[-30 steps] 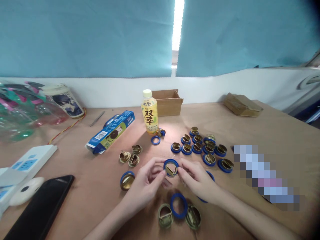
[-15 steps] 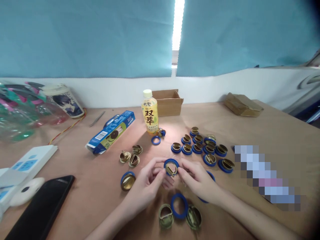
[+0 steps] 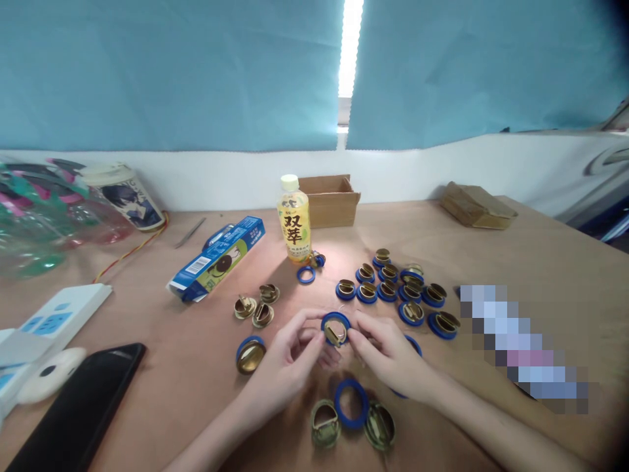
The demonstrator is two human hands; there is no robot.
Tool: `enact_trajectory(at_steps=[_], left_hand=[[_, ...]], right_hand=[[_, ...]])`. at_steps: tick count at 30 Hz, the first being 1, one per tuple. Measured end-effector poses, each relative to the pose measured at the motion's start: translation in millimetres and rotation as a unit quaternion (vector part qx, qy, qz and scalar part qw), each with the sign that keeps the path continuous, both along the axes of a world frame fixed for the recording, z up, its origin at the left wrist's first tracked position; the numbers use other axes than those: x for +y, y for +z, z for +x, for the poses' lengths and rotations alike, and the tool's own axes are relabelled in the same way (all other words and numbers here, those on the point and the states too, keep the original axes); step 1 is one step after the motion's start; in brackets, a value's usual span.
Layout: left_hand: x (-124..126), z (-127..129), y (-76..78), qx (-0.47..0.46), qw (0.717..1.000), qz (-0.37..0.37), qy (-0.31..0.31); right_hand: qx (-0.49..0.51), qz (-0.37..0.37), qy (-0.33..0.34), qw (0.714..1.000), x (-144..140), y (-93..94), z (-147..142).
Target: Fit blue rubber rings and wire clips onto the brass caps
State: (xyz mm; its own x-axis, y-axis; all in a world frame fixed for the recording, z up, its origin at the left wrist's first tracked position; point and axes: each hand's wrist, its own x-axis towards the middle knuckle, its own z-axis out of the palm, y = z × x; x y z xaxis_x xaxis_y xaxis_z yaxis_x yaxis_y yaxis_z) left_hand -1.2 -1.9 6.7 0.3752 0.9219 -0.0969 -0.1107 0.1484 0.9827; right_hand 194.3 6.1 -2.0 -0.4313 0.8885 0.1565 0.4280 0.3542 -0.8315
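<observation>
Presently: blue ring (image 3: 335,316) with clasp (image 3: 334,337) held above desk (image 3: 403,229)

Left hand (image 3: 289,367) and right hand (image 3: 388,354) clamped on its opposite edges. Loose ring (image 3: 337,403) nearer body, flanked by two brass pieces (image 3: 324,432). Desk surface spans from cluster (image 3: 411,290) to bag (image 3: 476,206).

Your left forearm (image 3: 236,416) slants up and inward from lower edge, your right forearm (image 3: 476,413) from lower right, both bare. Left hand (image 3: 293,354) and right hand (image 3: 386,354) close together, fingertips facing, each pinching between thumb and fingers; left's lower fingers bent.
</observation>
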Motion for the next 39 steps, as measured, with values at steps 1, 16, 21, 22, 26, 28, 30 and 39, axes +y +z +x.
enact_trajectory(at_steps=[1,16,21,22,26,28,30,39], left_hand=[[0.1,0.0,0.2,0.001,1.0,0.0,0.0],[-2.3,-1.4,-2.0,0.005,1.0,0.019,0.003],[-2.6,-1.1,-0.1,0.008,1.0,0.022,0.001],[-2.5,-1.0,-0.2,0.007,1.0,0.022,0.001],[-1.8,-0.6,-2.1,0.007,1.0,0.025,0.005],[-1.3,-0.6,-3.0,0.008,1.0,0.022,0.003],[-0.8,-0.9,-3.0,0.006,1.0,0.016,0.002],[-1.6,-2.8,5.2,0.021,1.0,-0.001,0.003]], right_hand=[[-0.002,0.001,0.0,1.0,0.1,-0.3,0.1],[-0.031,0.034,0.012,0.999,-2.2,0.6,2.6],[-0.026,0.033,0.012,0.999,-2.0,-1.9,1.9],[-0.027,0.032,0.011,0.999,-2.0,-2.2,1.7],[-0.026,0.025,0.007,0.999,-2.9,-1.7,0.8],[-0.023,0.02,0.009,0.999,-3.6,-1.1,0.6],[-0.02,0.019,0.01,1.0,-3.9,-1.1,0.7],[-0.017,0.032,0.01,0.999,-3.6,-4.2,2.2]])
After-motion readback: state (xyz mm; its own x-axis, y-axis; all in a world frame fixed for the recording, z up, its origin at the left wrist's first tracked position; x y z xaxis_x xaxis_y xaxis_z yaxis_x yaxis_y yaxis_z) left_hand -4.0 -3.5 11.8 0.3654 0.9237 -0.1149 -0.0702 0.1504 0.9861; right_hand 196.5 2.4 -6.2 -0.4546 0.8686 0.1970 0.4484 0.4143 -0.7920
